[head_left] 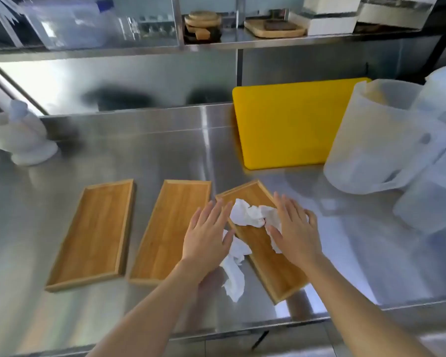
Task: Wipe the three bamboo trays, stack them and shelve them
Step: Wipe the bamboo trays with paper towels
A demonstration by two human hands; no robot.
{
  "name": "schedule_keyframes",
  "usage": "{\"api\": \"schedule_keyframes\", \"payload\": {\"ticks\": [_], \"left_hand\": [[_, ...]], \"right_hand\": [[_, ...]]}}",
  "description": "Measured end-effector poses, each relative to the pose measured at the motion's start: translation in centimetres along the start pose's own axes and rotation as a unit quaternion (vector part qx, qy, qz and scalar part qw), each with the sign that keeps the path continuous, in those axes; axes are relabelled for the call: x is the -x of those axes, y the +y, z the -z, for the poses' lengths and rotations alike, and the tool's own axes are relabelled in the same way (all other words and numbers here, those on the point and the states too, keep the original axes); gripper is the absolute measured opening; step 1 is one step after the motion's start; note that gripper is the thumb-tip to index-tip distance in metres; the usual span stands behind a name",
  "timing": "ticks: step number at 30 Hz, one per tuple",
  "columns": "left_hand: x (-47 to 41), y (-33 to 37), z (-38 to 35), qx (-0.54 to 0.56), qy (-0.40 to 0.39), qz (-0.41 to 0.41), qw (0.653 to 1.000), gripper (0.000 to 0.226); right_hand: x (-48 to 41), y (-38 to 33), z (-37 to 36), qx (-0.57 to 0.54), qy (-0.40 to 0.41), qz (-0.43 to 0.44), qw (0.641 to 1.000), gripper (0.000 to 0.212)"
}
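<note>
Three bamboo trays are lying on the steel desk [144, 150]: the left tray [93, 233] and the middle tray [170, 228] sitting side by side, the right tray [265, 248] skewed at an angle. The right hand [294, 228] is pressing flat on a crumpled white paper towel [247, 215] on the right tray. The left hand [206, 233] is lying flat with fingers spread beside that tray's left edge, over another white paper towel [233, 274] trailing onto the desk. A yellow cutting board [289, 124] is lying farther back, beside translucent jugs [376, 140].

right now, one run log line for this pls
stage: wiping | right hand flat on paper towel on right tray | left hand open beside | trays unstacked
</note>
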State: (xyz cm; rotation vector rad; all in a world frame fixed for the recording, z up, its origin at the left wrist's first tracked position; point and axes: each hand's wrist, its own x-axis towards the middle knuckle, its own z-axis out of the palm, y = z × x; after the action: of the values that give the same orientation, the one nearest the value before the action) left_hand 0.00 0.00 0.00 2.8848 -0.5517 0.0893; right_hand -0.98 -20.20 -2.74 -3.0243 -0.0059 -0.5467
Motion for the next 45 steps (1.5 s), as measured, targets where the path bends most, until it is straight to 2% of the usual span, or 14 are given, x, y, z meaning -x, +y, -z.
{"api": "schedule_keyframes", "payload": {"ticks": [2,6,8,15,19,22,26,30,32,34,37,40,43,45], "left_hand": [[-1.0,0.4,-0.6,-0.014,-0.026,-0.019,0.999,0.057],[-2.5,1.1,-2.5,-0.009,-0.055,-0.058,0.997,0.055],[-3.0,1.3,-3.2,-0.016,-0.069,-0.071,0.995,0.050],[-4.2,2.0,-3.9,-0.007,-0.059,-0.089,0.994,0.028],[-4.9,2.5,-2.5,0.071,-0.041,-0.076,0.994,0.013],[-5.6,2.6,-0.6,0.210,-0.012,-0.006,0.978,0.018],[-6.3,2.0,2.1,0.385,0.056,0.140,0.911,0.031],[-5.9,0.8,3.8,0.430,0.087,0.219,0.871,0.027],[-5.0,0.0,4.0,0.417,0.098,0.226,0.875,0.019],[-4.1,-0.9,3.7,0.383,0.088,0.234,0.889,0.006],[-2.9,-2.5,2.9,0.314,0.011,0.224,0.923,0.024],[-1.9,-3.7,2.1,0.188,-0.108,0.148,0.965,0.038],[-1.2,-3.9,1.5,0.154,-0.187,0.097,0.965,0.057],[-0.7,-3.7,1.2,0.174,-0.178,0.106,0.963,0.071]], "right_hand": [[0.2,0.4,-0.6,-0.012,-0.011,-0.006,1.000,0.074],[1.1,1.0,-1.8,0.008,-0.012,0.002,1.000,0.053],[1.3,1.1,-2.1,0.001,-0.019,-0.001,1.000,0.050],[1.2,1.2,-2.1,0.014,-0.045,-0.034,0.998,0.029],[0.9,1.5,-1.9,-0.047,-0.028,-0.056,0.997,0.017],[0.2,1.3,-0.8,-0.141,-0.007,-0.111,0.984,0.018],[-0.8,0.6,0.7,-0.230,-0.027,-0.140,0.963,0.022],[-1.7,-0.3,2.0,-0.268,-0.013,-0.181,0.946,0.019],[-2.2,-1.0,2.5,-0.287,-0.024,-0.186,0.939,0.023],[-2.7,-2.0,2.7,-0.314,-0.091,-0.206,0.922,0.033],[-2.9,-3.5,2.9,-0.350,-0.216,-0.195,0.890,0.041],[-2.6,-4.6,2.7,-0.335,-0.275,-0.122,0.893,0.031],[-2.3,-5.5,2.5,-0.311,-0.311,-0.073,0.895,0.048],[-2.0,-6.0,2.3,-0.280,-0.320,-0.048,0.904,0.051]]}}
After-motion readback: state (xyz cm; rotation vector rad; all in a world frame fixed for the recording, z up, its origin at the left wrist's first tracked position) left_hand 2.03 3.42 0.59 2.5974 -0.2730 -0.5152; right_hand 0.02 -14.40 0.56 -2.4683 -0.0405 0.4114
